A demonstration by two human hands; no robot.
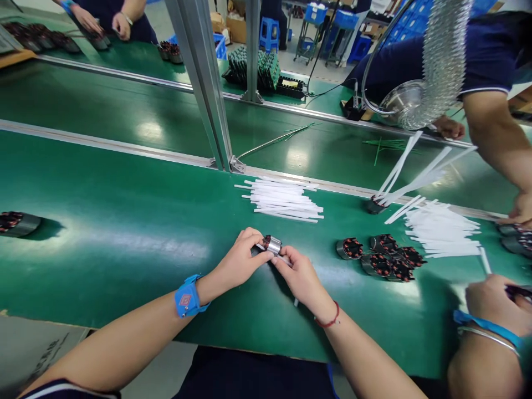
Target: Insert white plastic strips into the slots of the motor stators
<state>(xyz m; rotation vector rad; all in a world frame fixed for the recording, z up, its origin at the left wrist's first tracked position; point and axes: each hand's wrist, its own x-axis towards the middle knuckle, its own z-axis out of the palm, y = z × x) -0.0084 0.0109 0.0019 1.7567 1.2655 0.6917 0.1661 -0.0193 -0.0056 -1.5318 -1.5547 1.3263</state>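
Green bench top (103,271), glossy, runs full width; metal rail (137,151) along its far edge. Pile of white strips (285,199) at centre, lying roughly crosswise. Second, looser heap of strips (443,230) centre right. Below-left of that, five wound cores (376,265), clustered. Another core (376,206) above them, strips upright inside. Lone core (25,224) at left edge.

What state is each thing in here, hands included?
Left hand: fingers closed on the wound core.
Wound core: held, copper windings facing left.
Right hand: pinching a white strip beside the core.
Middle strip pile: loose, lying flat.
Leaning strips: fanned out, standing in another core.
Five-core group: clustered, windings up.
Blue wristband: worn, left wrist.
Red bracelet: worn, right wrist.
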